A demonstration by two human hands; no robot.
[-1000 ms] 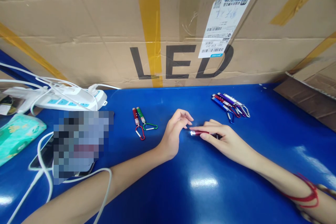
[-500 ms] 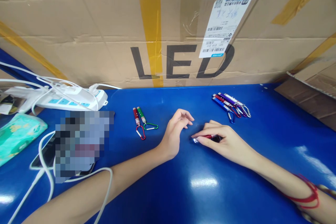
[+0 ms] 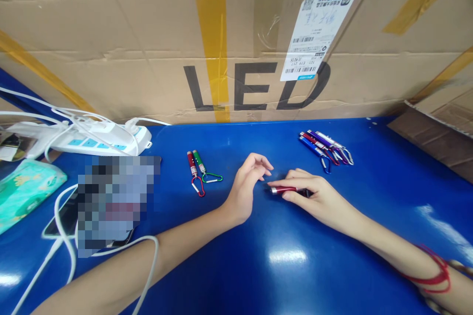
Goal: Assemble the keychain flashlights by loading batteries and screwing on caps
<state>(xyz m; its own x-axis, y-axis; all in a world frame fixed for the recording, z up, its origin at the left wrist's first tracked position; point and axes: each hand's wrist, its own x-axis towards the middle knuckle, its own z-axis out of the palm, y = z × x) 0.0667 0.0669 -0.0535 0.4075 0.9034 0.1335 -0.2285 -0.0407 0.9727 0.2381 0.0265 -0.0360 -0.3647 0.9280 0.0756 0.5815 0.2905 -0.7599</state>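
My right hand [image 3: 308, 191] grips a small red pen-style torch [image 3: 286, 190] between thumb and fingers. Its silver end points left, while the rear part is hidden by the hand. To the left, my left hand [image 3: 246, 187] rests on its side with the fingers loosely curled and apart, holding nothing. Left of that hand lie a red keychain torch [image 3: 192, 163] and a green one [image 3: 199, 161], side by side, each with a carabiner clip. Beyond my right hand is a row of several more keychain torches [image 3: 320, 145], in blue, red, purple and silver.
A large cardboard box [image 3: 148, 59] walls off the back of the blue table [image 3: 229, 275]. At left are a white power strip [image 3: 99, 140] with cables, a green tissue pack [image 3: 27, 189] and a pixelated, blurred-out area. A cardboard flap [image 3: 432, 142] stands at right.
The red torch has shifted in my right fingers, so more of its red body shows and its silver end faces left. My left hand stays in place.
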